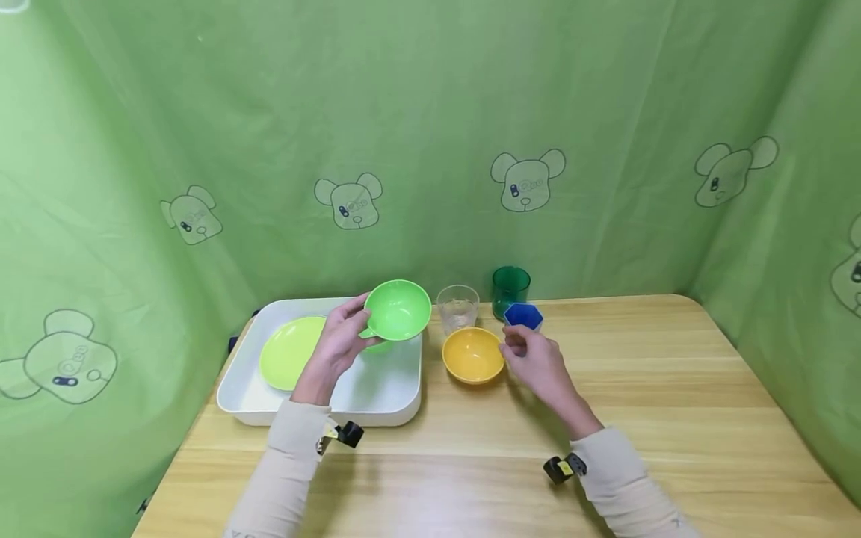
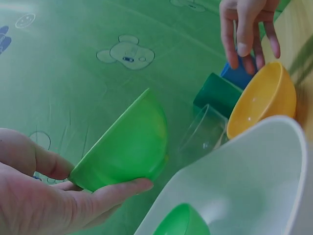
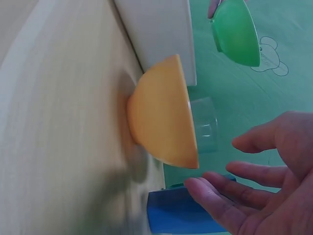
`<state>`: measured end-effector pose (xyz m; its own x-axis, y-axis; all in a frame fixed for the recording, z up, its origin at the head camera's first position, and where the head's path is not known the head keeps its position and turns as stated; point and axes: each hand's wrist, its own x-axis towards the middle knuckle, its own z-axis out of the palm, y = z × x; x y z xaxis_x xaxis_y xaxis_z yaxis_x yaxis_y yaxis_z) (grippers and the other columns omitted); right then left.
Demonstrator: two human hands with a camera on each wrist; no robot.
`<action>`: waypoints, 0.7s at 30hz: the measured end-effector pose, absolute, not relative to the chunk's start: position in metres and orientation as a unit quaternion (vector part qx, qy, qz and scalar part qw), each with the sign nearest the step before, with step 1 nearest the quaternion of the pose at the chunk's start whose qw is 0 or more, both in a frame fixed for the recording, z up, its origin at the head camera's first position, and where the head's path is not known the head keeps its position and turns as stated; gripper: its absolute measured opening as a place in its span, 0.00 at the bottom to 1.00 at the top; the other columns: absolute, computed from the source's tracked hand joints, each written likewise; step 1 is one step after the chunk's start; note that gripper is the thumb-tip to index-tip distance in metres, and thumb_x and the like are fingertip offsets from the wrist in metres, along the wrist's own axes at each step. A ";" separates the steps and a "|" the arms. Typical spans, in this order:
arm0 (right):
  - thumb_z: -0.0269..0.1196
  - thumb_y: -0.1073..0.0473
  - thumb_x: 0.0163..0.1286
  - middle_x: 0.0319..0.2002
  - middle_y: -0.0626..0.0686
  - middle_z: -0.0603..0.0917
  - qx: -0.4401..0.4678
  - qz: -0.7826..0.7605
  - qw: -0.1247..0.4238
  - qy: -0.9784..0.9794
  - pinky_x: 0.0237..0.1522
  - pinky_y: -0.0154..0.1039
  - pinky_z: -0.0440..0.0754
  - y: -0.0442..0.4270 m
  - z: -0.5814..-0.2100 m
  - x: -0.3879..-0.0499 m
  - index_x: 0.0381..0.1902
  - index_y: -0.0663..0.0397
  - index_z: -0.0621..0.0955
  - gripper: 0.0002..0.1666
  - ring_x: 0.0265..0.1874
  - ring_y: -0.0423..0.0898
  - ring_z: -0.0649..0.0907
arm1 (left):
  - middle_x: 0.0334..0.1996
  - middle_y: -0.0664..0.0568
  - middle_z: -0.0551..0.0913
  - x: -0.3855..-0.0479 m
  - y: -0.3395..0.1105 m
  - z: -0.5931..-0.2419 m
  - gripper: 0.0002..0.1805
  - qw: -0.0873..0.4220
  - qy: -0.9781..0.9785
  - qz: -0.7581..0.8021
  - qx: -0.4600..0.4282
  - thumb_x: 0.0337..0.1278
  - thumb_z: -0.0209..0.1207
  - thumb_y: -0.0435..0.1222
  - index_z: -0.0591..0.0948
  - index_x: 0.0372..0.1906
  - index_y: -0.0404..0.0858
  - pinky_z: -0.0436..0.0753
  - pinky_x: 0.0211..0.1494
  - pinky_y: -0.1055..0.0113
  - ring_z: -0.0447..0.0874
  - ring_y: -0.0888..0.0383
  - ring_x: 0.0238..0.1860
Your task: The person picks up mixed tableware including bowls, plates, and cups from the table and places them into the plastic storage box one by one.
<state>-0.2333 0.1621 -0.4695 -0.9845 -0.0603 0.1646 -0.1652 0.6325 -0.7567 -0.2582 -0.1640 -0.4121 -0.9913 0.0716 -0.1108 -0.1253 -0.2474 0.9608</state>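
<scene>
A green bowl is held up over the white tray by my left hand, thumb at the rim and fingers beneath, as the left wrist view shows. Just right of the yellow-orange bowl hovers my right hand, its fingers loosely bent with nothing between them. That bowl stands upright on the table. Behind the right hand is a blue hexagonal cup; in the right wrist view the fingers overlap the blue cup, and I cannot tell whether they touch it.
The white tray at the left holds a yellow-green plate and another green bowl, partly hidden. A clear cup and a dark green cup stand at the table's back edge, before a green curtain.
</scene>
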 end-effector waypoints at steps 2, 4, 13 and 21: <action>0.62 0.62 0.75 0.52 0.64 0.85 0.060 0.419 0.054 -0.904 0.54 0.52 0.87 0.161 -0.471 -0.233 0.63 0.67 0.78 0.22 0.49 0.58 0.85 | 0.70 0.29 0.62 -0.260 -0.168 -0.414 0.28 0.062 0.611 0.788 -0.026 0.76 0.42 0.24 0.60 0.77 0.27 0.75 0.67 0.38 0.66 0.35 0.70; 0.62 0.62 0.75 0.53 0.64 0.84 0.058 0.419 0.047 -0.905 0.54 0.52 0.87 0.161 -0.473 -0.233 0.64 0.67 0.77 0.24 0.50 0.58 0.85 | 0.70 0.30 0.62 -0.262 -0.172 -0.416 0.27 0.057 0.613 0.788 -0.032 0.76 0.42 0.24 0.61 0.77 0.27 0.75 0.68 0.38 0.66 0.35 0.70; 0.62 0.62 0.74 0.57 0.69 0.82 0.049 0.425 0.012 -0.904 0.54 0.51 0.87 0.159 -0.480 -0.235 0.67 0.70 0.74 0.28 0.53 0.61 0.85 | 0.73 0.30 0.60 -0.272 -0.186 -0.424 0.27 0.034 0.639 0.766 -0.067 0.77 0.41 0.24 0.61 0.77 0.27 0.73 0.70 0.38 0.64 0.34 0.72; 0.63 0.63 0.73 0.53 0.68 0.82 0.045 0.430 0.010 -0.902 0.52 0.50 0.88 0.158 -0.485 -0.237 0.65 0.72 0.74 0.27 0.51 0.61 0.86 | 0.72 0.30 0.62 -0.283 -0.194 -0.427 0.26 0.029 0.664 0.742 -0.085 0.76 0.40 0.23 0.62 0.76 0.27 0.74 0.68 0.38 0.65 0.34 0.72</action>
